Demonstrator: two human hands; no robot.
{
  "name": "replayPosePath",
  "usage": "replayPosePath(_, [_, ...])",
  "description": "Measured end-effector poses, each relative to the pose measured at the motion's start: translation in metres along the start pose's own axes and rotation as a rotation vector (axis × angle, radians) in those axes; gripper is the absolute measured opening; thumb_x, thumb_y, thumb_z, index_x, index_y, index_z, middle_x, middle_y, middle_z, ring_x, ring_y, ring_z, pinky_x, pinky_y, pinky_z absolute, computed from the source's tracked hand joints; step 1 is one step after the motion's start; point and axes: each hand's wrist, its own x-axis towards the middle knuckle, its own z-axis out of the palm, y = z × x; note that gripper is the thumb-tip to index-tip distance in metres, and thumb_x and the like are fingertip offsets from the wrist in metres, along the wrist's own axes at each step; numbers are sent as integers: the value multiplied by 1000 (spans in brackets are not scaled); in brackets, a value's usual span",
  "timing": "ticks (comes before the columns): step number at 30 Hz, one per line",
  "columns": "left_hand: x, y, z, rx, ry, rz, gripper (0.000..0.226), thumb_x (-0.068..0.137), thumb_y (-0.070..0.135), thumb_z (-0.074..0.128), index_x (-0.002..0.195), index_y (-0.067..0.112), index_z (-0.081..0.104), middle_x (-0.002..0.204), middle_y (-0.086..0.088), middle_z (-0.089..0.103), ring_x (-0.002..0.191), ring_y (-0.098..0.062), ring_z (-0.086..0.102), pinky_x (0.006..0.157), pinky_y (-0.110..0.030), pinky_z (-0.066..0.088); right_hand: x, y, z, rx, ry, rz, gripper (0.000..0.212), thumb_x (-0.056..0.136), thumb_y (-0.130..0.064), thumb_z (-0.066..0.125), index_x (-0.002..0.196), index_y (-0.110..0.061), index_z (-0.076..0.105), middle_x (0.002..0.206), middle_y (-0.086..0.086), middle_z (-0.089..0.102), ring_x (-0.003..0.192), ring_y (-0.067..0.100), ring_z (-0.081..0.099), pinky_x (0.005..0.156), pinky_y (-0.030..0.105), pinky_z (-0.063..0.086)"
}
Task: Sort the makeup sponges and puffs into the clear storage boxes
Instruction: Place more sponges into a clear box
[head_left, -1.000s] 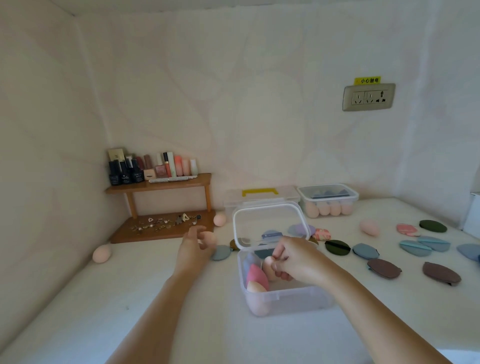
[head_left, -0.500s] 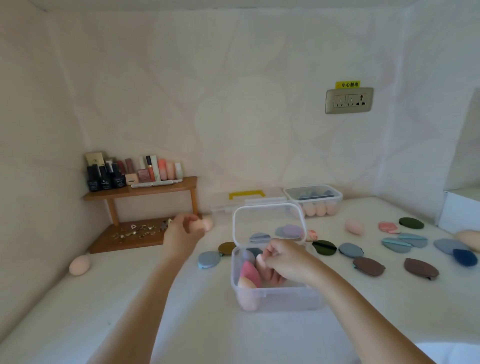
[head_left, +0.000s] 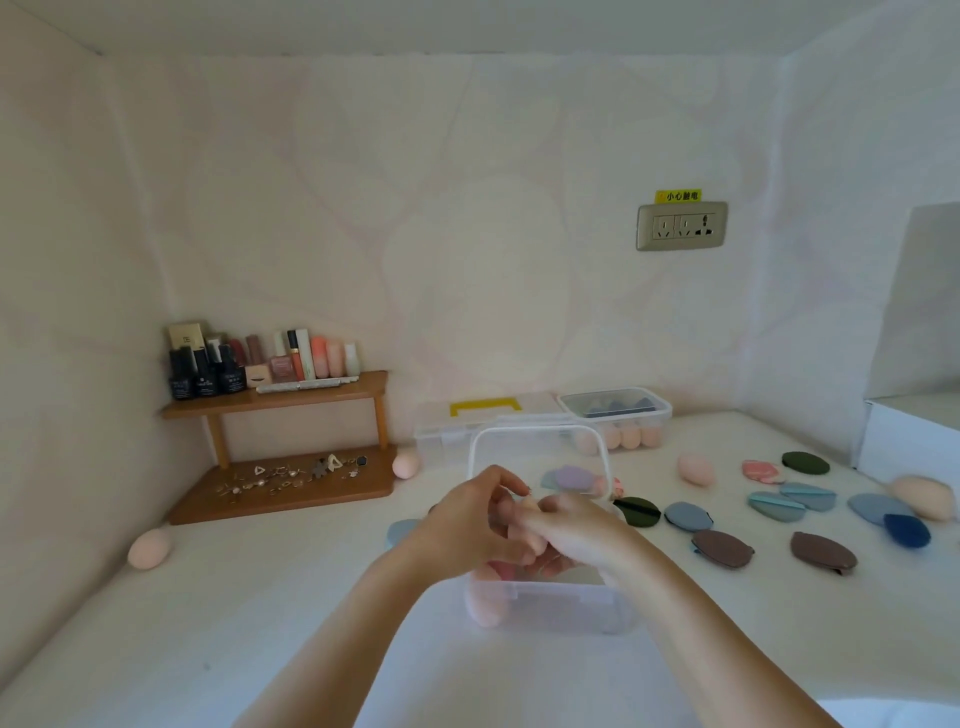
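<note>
**Two hands meet over an open clear box, a peach sponge between them**

A head-worn view looks down at a white surface. At centre frame stands a clear storage box (head_left: 550, 605) with its lid (head_left: 537, 431) hinged upright behind it. Pink and peach sponges lie inside, bunched at its lower left corner.

Both hands are over the box opening. The left hand (head_left: 467, 522) comes in from lower left, with its fingers curled round a peach sponge (head_left: 522, 532), which shows just above the box. The right hand (head_left: 579, 538) comes in from lower right, its fingers bent toward the same sponge. Whether it grips anything cannot be told.

Several things are unsorted. Loose sponges lie at far left (head_left: 149, 548), by the wooden shelf (head_left: 280, 400), and right of centre (head_left: 695, 467). Flat puffs are scattered across the right of the frame, including a dark green puff (head_left: 805, 461) and a brown puff (head_left: 823, 551). A second clear box (head_left: 618, 415), closed, sits at the back wall with sponges inside.

The step in hand looks like placing this sponge in the open box. The next move probably calls for lowering it beside the others and letting go. After that comes a reach for another loose sponge. The sorting looks partly done.
</note>
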Motion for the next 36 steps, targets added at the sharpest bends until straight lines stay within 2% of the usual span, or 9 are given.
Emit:
replayPosePath(4, [-1, 3, -2, 79, -33, 25, 53, 65, 21, 80, 108, 31, 52, 96, 11, 60, 85, -10, 62, 79, -26, 55, 3, 5, -1, -68, 33, -50, 57, 68, -67, 63, 84, -12, 67, 81, 1, 74, 79, 18, 72, 83, 38, 58])
replayPosePath(8, [0, 0, -9, 139, -60, 34, 46, 70, 9, 74, 110, 25, 57, 98, 8, 67, 88, -4, 63, 78, -15, 52, -1, 1, 0, -108, 66, -114, 51, 71, -63, 66, 85, -14, 66, 80, 2, 72, 64, 14, 66, 60, 24, 53])
replayPosePath(10, [1, -3, -9, 134, -58, 28, 42, 71, 4, 71, 107, 22, 61, 98, 6, 68, 89, -4, 63, 78, -12, 51, 0, 1, 0, -124, 46, -88, 44, 68, -55, 74, 89, -18, 64, 87, 2, 70, 72, 14, 65, 70, 29, 54])
replayPosePath(13, [4, -6, -6, 135, -38, 26, 36, 75, 1, 65, 107, 17, 63, 100, 1, 68, 91, -9, 64, 79, -14, 52, -1, 1, 0, -186, 21, -22, 62, 46, -53, 83, 94, -21, 59, 94, -3, 68, 90, 15, 65, 87, 34, 55])
replayPosePath(17, [5, -9, -3, 126, -42, 12, 40, 75, -3, 61, 109, 19, 65, 102, 2, 68, 93, -7, 63, 79, -12, 51, -2, 3, 0, -282, 13, -34, 48, 54, -42, 88, 91, -22, 65, 90, -7, 69, 91, 13, 65, 87, 28, 52])
replayPosePath(22, [7, -9, 1, 157, -42, 2, 47, 77, -2, 57, 115, 25, 64, 106, 6, 67, 96, -7, 61, 79, -11, 48, -3, 1, 1, -332, 47, -70, 35, 62, -36, 86, 92, -21, 74, 85, -6, 72, 82, 11, 66, 76, 21, 47])
replayPosePath(25, [6, -11, -1, 143, -58, 0, 49, 75, 1, 64, 116, 27, 63, 107, 8, 66, 97, -7, 60, 83, -14, 49, -4, 1, 2, -387, 97, -56, 31, 67, -33, 80, 94, -23, 67, 93, -7, 69, 89, 12, 64, 80, 23, 48])
replayPosePath(29, [7, -12, -1, 138, -57, 7, 51, 74, 0, 65, 117, 27, 62, 106, 9, 64, 98, -6, 59, 83, -13, 47, -8, -2, 4, -500, 118, -85, 15, 77, -31, 63, 87, -24, 55, 78, -12, 58, 82, 13, 59, 73, 24, 43])
replayPosePath(36, [8, -13, 2, 119, -56, 18, 52, 73, -2, 63, 117, 26, 63, 104, 12, 64, 96, -4, 60, 80, -10, 47, -7, -7, 5, -586, 86, -63, 29, 79, -30, 61, 72, -23, 33, 72, -8, 45, 78, 17, 46, 67, 22, 37])
